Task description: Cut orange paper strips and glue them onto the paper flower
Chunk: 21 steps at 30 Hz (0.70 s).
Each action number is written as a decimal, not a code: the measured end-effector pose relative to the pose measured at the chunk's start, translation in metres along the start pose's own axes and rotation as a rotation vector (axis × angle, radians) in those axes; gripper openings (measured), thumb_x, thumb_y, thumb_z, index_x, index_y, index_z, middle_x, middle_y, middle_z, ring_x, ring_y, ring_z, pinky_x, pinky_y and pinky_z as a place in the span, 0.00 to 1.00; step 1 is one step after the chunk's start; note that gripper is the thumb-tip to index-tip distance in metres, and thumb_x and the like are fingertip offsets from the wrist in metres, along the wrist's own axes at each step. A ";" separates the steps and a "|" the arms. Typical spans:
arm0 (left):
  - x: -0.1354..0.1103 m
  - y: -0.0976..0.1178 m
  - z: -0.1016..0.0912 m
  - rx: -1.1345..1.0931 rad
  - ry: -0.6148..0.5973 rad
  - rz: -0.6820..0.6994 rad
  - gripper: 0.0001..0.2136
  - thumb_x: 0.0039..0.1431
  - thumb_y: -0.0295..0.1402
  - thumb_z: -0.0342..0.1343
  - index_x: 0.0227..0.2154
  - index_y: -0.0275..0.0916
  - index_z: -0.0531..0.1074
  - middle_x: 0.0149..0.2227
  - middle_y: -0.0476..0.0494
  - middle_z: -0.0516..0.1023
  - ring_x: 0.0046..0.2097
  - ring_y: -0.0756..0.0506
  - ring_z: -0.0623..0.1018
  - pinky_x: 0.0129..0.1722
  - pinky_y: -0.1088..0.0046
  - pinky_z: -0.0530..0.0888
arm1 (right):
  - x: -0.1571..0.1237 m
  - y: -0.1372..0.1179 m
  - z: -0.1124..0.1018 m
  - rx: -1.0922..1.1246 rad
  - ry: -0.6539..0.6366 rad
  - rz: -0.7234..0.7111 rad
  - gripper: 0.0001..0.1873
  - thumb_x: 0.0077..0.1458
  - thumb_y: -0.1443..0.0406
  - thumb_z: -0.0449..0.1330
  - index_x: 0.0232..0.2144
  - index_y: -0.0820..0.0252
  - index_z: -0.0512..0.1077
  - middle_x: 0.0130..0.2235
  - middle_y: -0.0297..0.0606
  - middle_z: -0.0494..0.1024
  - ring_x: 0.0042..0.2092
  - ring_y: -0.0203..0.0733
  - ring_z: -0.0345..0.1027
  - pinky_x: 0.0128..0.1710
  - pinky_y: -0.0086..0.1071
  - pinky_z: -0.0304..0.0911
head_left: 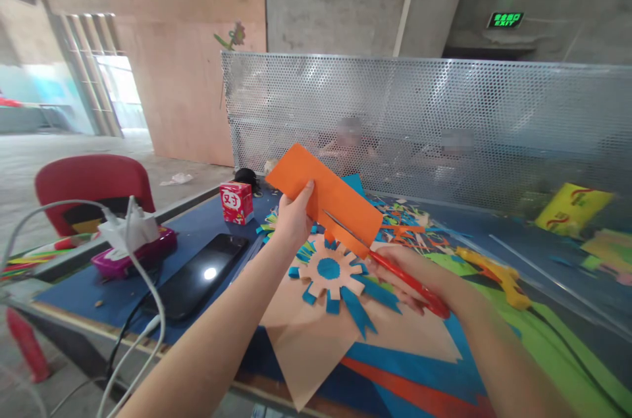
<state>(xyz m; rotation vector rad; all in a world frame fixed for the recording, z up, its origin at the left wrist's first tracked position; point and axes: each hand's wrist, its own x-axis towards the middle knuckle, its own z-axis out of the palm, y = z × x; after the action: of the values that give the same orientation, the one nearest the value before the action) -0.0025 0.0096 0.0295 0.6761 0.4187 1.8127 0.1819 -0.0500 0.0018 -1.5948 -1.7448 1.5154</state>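
My left hand (pixel 295 215) grips an orange sheet of felt or paper (pixel 328 191), thumb on its near face, holding it tilted above the table. My right hand (pixel 402 273) is closed around red-handled scissors (pixel 412 283). The scissors' blades lie at the sheet's lower edge, one blade showing across its face. Beneath them rests a peach and blue rosette (pixel 328 268) with notched petals and two blue ribbon tails. It sits on peach sheets (pixel 316 332), with blue and orange pieces under them.
A yellow glue gun (pixel 498 276) with a black cord lies at the right on green sheets (pixel 557 339). Coloured scraps (pixel 405 220) litter the table's back. A phone (pixel 197 276), red box (pixel 236 203) and cables are at the left. A perforated metal screen (pixel 419 115) stands behind.
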 end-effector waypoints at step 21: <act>-0.005 -0.006 0.001 0.026 -0.031 -0.019 0.05 0.48 0.23 0.55 0.29 0.35 0.72 0.32 0.44 0.78 0.39 0.46 0.77 0.46 0.67 0.70 | -0.010 -0.007 0.004 -0.111 0.022 -0.072 0.15 0.48 0.52 0.51 0.23 0.56 0.56 0.12 0.25 0.56 0.13 0.31 0.53 0.11 0.25 0.54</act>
<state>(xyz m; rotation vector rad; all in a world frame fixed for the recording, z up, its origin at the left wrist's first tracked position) 0.0037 0.0073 0.0255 0.7155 0.4268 1.7794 0.1785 -0.0591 0.0098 -1.5765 -1.8830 1.3847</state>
